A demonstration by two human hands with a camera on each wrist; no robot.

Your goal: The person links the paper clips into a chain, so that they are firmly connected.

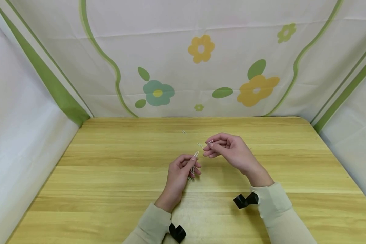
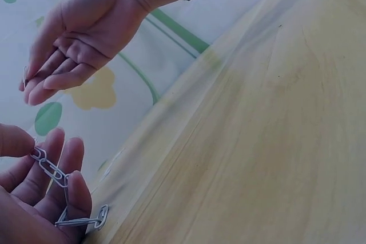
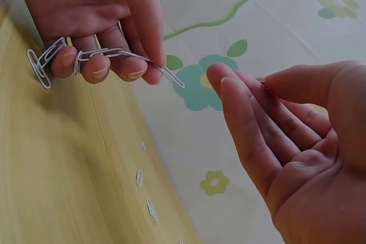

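My left hand (image 1: 177, 174) pinches the end of a chain of linked white paper clips (image 2: 52, 173) between thumb and index finger. One end clip sticks out past the fingertips toward the other hand. The rest of the chain drapes across the curled fingers, its far end hanging by the little finger in the right wrist view. Across from it, a bit higher up the table, my right hand (image 1: 236, 152) pinches a single paper clip (image 2: 25, 76) between thumb and fingertips. A gap separates this clip from the chain.
Loose paper clips lie on the wooden table (image 1: 109, 189), one (image 1: 200, 145) beside the right fingertips and another (image 1: 184, 131) farther back. In the right wrist view several show in a row, including one clip (image 3: 151, 210). A flowered cloth (image 1: 170, 20) hangs behind the table.
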